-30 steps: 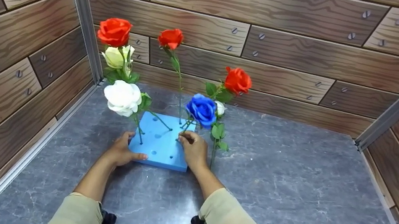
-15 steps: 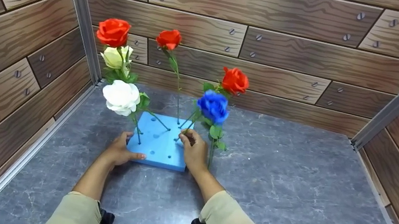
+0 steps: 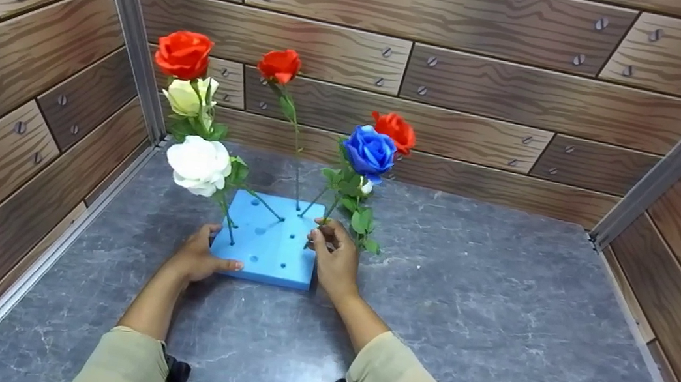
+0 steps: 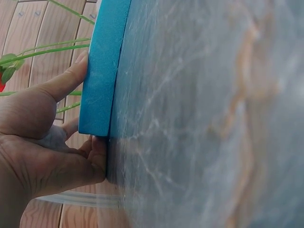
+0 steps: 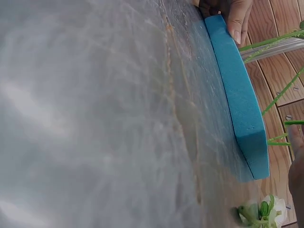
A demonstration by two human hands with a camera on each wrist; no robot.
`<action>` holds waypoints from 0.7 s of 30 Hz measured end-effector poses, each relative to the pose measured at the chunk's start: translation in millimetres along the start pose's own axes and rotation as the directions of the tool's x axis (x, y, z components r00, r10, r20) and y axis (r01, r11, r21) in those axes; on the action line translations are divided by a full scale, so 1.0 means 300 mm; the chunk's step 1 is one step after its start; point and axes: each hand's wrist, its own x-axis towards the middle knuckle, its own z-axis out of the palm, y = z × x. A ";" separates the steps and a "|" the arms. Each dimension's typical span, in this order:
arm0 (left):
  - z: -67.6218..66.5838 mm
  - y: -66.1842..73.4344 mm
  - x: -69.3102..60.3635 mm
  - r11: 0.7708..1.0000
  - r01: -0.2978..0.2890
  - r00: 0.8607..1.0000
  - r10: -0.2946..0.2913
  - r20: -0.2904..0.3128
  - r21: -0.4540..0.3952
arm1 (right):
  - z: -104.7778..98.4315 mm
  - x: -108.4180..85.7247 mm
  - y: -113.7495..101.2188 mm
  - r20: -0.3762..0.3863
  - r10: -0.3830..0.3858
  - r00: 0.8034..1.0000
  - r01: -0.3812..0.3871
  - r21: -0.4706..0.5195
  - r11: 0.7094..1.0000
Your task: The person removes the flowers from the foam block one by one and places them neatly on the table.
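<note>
Blue block [image 3: 269,254]: on the grey table [image 3: 492,336], left of centre in the frame, a little below the middle.
Left hand [image 3: 195,255]: grips the block's lower-left side, thumb on the top face.
Right hand [image 3: 337,263]: pinches the blue rose [image 3: 369,153] low on its stem, by the block's right edge; the stem's lower end looks clear of any hole.
Stem in the pinch: held so low beneath a broad bloom, it could swivel and scrape the block; a slack left hand might let the block skid.
Petals and leaves: the blue bloom crowds the right-hand red rose [image 3: 393,132]; a snag could drag that one too.
Blooms: three red, the others at upper left [image 3: 183,54] and upper middle [image 3: 279,65]; one blue; one large white rose [image 3: 198,166]; one small white bloom [image 3: 366,186], partly hidden; pale yellow [image 3: 188,97], one or two, I can't tell.
Stems in the block [image 3: 265,205]: five that I count.
Bare holes [image 3: 283,266]: five in sight; fingers may cover more.
Blocks: one; hands: two.
</note>
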 end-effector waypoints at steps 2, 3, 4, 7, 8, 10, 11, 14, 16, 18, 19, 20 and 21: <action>-0.001 -0.001 0.000 1.000 0.000 1.000 0.000 0.006 -0.001 | -0.009 -0.006 0.000 -0.006 -0.010 1.000 0.010 0.001 1.000; -0.002 0.000 0.000 1.000 0.000 1.000 0.000 0.007 0.001 | -0.013 -0.009 -0.001 -0.009 -0.013 1.000 0.013 -0.003 1.000; -0.003 0.000 -0.001 1.000 0.000 1.000 0.000 0.009 0.000 | -0.017 -0.011 -0.002 -0.010 -0.016 1.000 0.016 -0.005 1.000; -0.007 0.000 -0.003 1.000 0.002 1.000 -0.002 0.012 -0.003 | -0.030 -0.018 -0.005 -0.009 -0.023 1.000 0.023 -0.004 1.000; -0.007 0.001 -0.003 1.000 0.002 1.000 -0.002 0.014 -0.002 | -0.034 -0.020 -0.007 -0.007 -0.023 1.000 0.023 -0.005 1.000; -0.009 0.001 -0.004 1.000 0.002 1.000 -0.002 0.017 -0.005 | -0.042 -0.023 -0.008 -0.007 -0.019 1.000 0.019 0.002 1.000; -0.009 0.001 -0.003 1.000 0.003 1.000 -0.003 0.018 -0.006 | -0.046 -0.026 -0.009 -0.009 -0.019 1.000 0.019 0.007 1.000; -0.009 0.004 -0.004 1.000 -0.001 1.000 0.001 0.020 0.000 | -0.061 -0.032 -0.015 -0.019 -0.022 1.000 0.022 0.024 0.999; -0.009 0.003 -0.003 1.000 0.003 1.000 -0.003 0.018 0.000 | -0.072 -0.036 -0.018 -0.029 -0.024 0.999 0.025 0.034 0.999; -0.009 0.005 -0.004 1.000 0.006 1.000 -0.006 0.019 0.002 | -0.084 -0.040 -0.022 -0.037 -0.026 0.999 0.028 0.037 0.999; -0.008 0.004 -0.004 1.000 0.007 1.000 -0.007 0.019 0.003 | -0.091 -0.041 -0.024 -0.042 -0.027 0.999 0.028 0.036 0.999; -0.008 0.005 -0.004 1.000 0.008 1.000 -0.008 0.019 0.003 | -0.098 -0.043 -0.025 -0.044 -0.028 0.999 0.029 0.034 0.999; -0.006 0.005 -0.004 1.000 0.010 1.000 -0.010 0.020 0.000 | -0.106 -0.044 -0.026 -0.044 -0.028 0.999 0.030 0.031 0.999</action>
